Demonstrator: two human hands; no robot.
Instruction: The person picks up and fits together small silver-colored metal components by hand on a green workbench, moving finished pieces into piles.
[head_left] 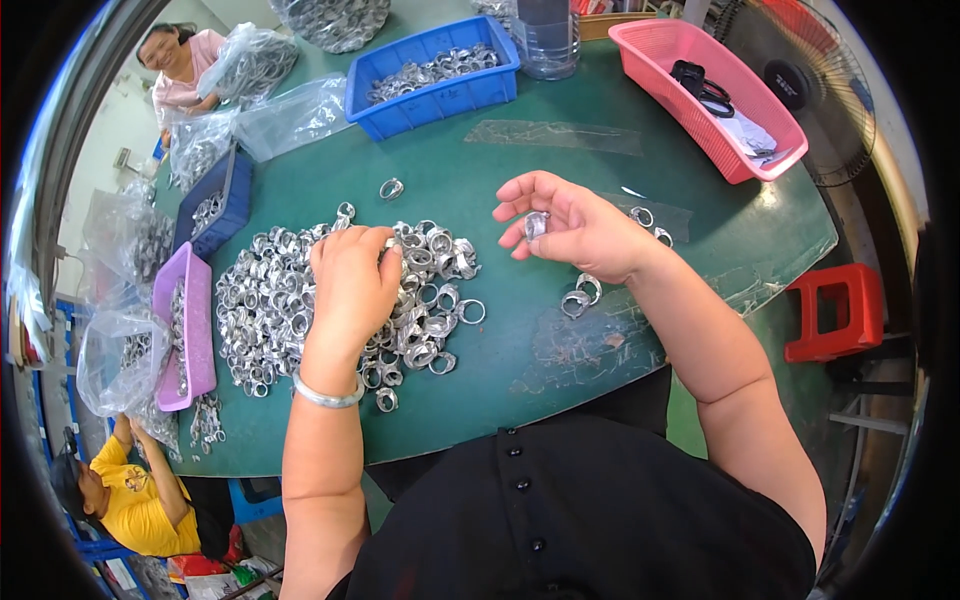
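A broad heap of silvery metal rings covers the left middle of the green table. My left hand reaches into this heap with curled fingers, and a bit of silver metal, seemingly a ring, shows between its thumb and index finger. The fingertips are partly hidden behind the hand. To the right, my right hand is raised above the table, palm turned left. It holds one metal ring against the thumb, with the other fingers loosely bent and apart.
A single ring lies beyond the heap; a few others lie around my right forearm. Blue bin, purple basket and pink basket stand along the edges. Two people sit at left. A red stool stands at right.
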